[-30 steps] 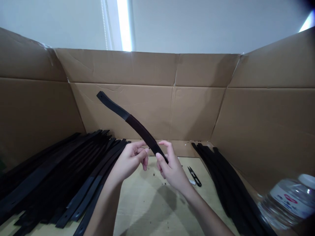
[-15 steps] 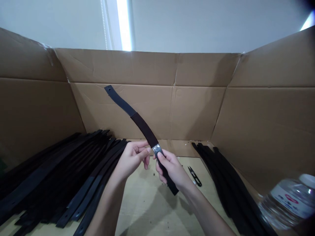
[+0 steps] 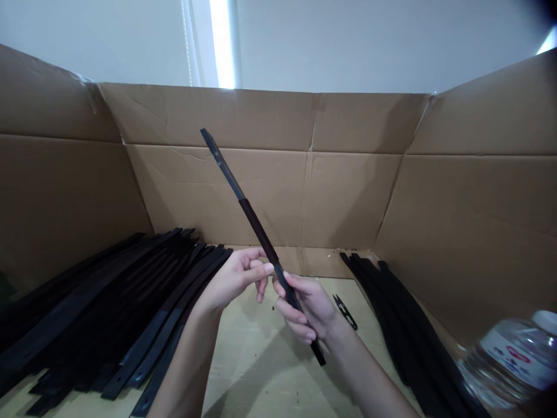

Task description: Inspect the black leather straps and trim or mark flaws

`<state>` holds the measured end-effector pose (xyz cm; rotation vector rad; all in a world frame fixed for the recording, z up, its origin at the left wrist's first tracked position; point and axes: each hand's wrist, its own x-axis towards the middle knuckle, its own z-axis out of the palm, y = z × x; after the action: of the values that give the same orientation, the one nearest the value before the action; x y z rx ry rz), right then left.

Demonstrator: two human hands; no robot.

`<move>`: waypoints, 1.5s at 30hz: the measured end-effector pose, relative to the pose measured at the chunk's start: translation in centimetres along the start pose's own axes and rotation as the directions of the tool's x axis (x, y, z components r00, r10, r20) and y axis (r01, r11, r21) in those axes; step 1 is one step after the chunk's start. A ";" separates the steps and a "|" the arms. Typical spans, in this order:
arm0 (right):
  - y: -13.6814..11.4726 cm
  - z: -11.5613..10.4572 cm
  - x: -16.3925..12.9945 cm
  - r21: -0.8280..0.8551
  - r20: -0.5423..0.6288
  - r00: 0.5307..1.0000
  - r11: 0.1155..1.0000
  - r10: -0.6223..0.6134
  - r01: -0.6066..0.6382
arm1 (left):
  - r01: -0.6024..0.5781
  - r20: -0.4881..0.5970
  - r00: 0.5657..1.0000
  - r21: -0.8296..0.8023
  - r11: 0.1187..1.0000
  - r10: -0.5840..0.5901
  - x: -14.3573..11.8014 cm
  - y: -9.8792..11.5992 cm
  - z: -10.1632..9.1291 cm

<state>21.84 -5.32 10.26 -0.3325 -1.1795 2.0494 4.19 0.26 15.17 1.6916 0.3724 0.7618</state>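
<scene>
A long black strap with a dark brown sleeve-like section is held up at a slant, its narrow edge turned towards me. Its lower part lies in my right hand, closed with the thumb and fingers around it. My left hand is at the lower end of the brown section, thumb tip against the strap's edge and index finger reaching behind it; the other fingers are curled. The strap's upper end points up and left, free of both hands. Small black thread snips lie on the table behind my right wrist.
A big pile of black straps lies at left, and several more straps lie at right. A clear water bottle stands at far right. Cardboard walls enclose the table on the back and sides.
The strap has been rolled from showing its flat face and metal piece to showing its edge. Its upper end is higher and further right. My right hand has turned with it.
</scene>
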 end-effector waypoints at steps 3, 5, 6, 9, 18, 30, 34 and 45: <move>-0.3 0.6 -0.2 -0.092 -0.067 0.998 0.995 0.020 -0.026 | -0.003 -0.078 0.997 0.024 1.000 0.005 -0.1 0.2 0.3; -0.4 1.3 -0.2 -0.202 -0.187 0.981 0.979 -0.051 0.012 | 0.010 -0.143 0.990 0.054 0.998 -0.002 -0.1 0.3 0.6; -0.5 1.7 -0.1 -0.272 -0.254 0.960 0.961 -0.118 0.046 | 0.019 -0.171 0.985 0.072 0.997 -0.006 -0.1 0.4 0.7; -0.3 2.2 0.1 -0.507 -0.392 0.862 0.857 -0.321 0.089 | 0.033 -0.207 0.978 0.113 0.993 -0.008 0.0 0.3 0.9; 0.4 2.1 0.5 -0.940 -0.331 0.667 0.296 -0.667 -0.170 | 0.052 -0.282 0.959 0.208 0.977 0.009 0.4 -0.1 1.9; 0.3 2.3 0.4 -0.822 -0.426 0.707 0.568 -0.564 -0.042 | 0.041 -0.340 0.940 0.205 0.978 0.032 0.4 0.1 2.7; -0.4 2.4 -0.1 -0.595 -0.473 0.791 0.803 -0.388 0.038 | -0.007 -0.297 0.954 0.130 0.991 0.046 0.4 0.1 2.1; -0.5 1.0 -0.4 -0.126 -0.142 0.990 0.992 0.013 -0.031 | -0.025 0.045 0.999 0.017 1.000 0.025 -0.6 0.7 0.3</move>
<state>21.75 -6.08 11.16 -0.5457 -1.2273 1.9386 3.84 -0.53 15.62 1.7299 0.3279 0.7392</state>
